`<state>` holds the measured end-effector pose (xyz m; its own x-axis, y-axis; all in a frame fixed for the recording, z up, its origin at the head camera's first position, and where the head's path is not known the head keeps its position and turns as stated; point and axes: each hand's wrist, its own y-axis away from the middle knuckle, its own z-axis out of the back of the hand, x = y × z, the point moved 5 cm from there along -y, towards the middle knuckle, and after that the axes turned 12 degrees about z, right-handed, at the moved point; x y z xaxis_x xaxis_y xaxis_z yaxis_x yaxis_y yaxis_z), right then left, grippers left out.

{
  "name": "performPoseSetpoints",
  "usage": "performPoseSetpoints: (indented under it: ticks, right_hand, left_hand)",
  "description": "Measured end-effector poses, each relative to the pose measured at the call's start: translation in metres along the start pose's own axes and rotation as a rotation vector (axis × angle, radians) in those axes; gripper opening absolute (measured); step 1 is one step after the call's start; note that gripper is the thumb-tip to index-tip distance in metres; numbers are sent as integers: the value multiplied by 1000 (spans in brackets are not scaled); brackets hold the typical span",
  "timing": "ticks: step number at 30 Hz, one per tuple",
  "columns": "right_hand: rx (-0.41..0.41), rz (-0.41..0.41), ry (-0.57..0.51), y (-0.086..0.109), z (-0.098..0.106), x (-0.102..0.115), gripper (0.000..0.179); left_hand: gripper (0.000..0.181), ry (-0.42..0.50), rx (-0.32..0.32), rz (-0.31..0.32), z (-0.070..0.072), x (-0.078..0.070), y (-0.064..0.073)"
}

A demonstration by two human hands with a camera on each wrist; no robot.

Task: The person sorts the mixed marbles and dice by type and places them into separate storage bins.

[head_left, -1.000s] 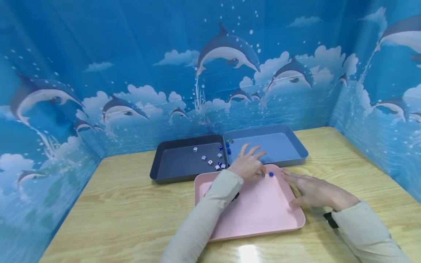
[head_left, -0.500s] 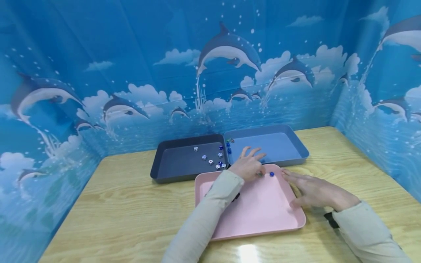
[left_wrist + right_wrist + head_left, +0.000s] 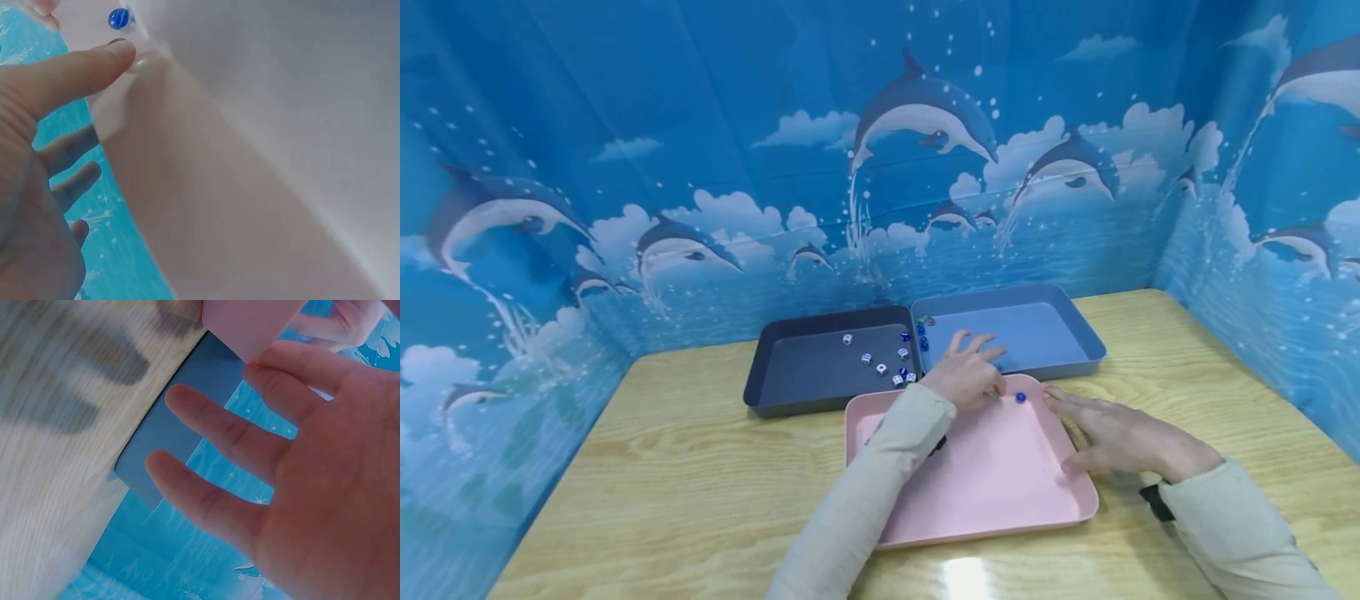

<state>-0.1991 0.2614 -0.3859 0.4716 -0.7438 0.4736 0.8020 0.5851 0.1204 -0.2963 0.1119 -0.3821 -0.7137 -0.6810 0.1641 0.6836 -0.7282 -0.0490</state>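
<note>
My left hand (image 3: pixel 964 377) reaches over the far wall of the pink tray (image 3: pixel 985 492). Its thumb and index finger come together at a clear marble (image 3: pixel 140 63), partly covered by the thumb tip in the left wrist view; the other fingers spread out past the rim. To the right, a blue marble (image 3: pixel 1020 397) lies in the tray's far corner. My right hand (image 3: pixel 1127 437) rests against the tray's right wall, fingers mostly straight, with fingertips touching the rim (image 3: pixel 250 361).
Behind the pink tray stand a dark grey tray (image 3: pixel 805 367) with several blue and white dice (image 3: pixel 882 369), and a blue-grey tray (image 3: pixel 1022 329) with several marbles (image 3: pixel 923 342) along its left side. A dolphin-print curtain (image 3: pixel 737 167) encloses the wooden table (image 3: pixel 700 483).
The clear marble has shifted slightly left along the far wall, under my left fingertips, and is now less visible. My right hand stays at the tray's right side.
</note>
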Motion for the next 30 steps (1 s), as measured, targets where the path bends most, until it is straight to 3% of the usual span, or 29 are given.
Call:
performPoseSetpoints:
  ticks: [20, 30]
  right_hand:
    - [-15, 13, -2, 0, 1, 0, 95]
    - [-13, 12, 3, 0, 1, 0, 96]
  left_hand:
    - [19, 43, -2, -17, 25, 22, 0]
    - [18, 37, -1, 47, 28, 43, -3]
